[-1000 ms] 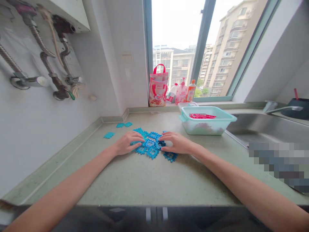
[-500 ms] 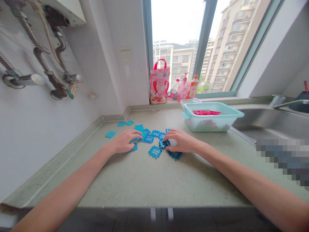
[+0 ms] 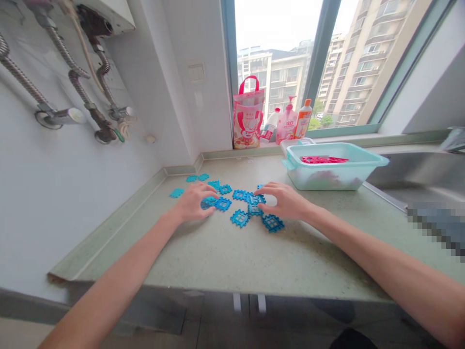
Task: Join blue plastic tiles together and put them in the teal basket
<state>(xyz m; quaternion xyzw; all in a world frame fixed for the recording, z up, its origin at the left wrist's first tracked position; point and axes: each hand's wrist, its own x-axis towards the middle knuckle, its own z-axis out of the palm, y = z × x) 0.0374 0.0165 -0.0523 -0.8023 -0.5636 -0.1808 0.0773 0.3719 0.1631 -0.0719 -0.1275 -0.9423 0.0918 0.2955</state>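
With twelve o'clock as the window side, I see the person's two hands well apart over the tabletop (image 3: 218, 261), palms turned inward, blue lattice pieces around and between them. The left hand (image 3: 194, 202) curves its thumb and fingers about a turquoise piece (image 3: 208, 202); whether the fingertips grip it or merely rest against it, I cannot tell. The right hand (image 3: 285, 199) arches in the same way at an overlapped blue piece (image 3: 258, 199), thumb toward six and fingers toward twelve, and its grip is just as hard to judge.

What matters most is how the pieces divide. A bare strip of tabletop runs between two clumps. A darker blue piece (image 3: 223, 204) sits at three o'clock from the left hand, just beside its fingertips and clearly nearer to it than to the right. Beyond the strip, the other clump lies between eight and nine o'clock from the right hand, with one dark blue piece (image 3: 273, 223) at seven. The pieces are near-square, so none shows a telling long axis.

At ten o'clock from the left hand lies a lone turquoise piece (image 3: 177, 193); a turquoise pair (image 3: 198, 178) lies near twelve. At two o'clock from the right hand stands a mint container (image 3: 329, 180) with red pieces (image 3: 321, 160) inside, and the sink (image 3: 428, 169) is farther out toward three.
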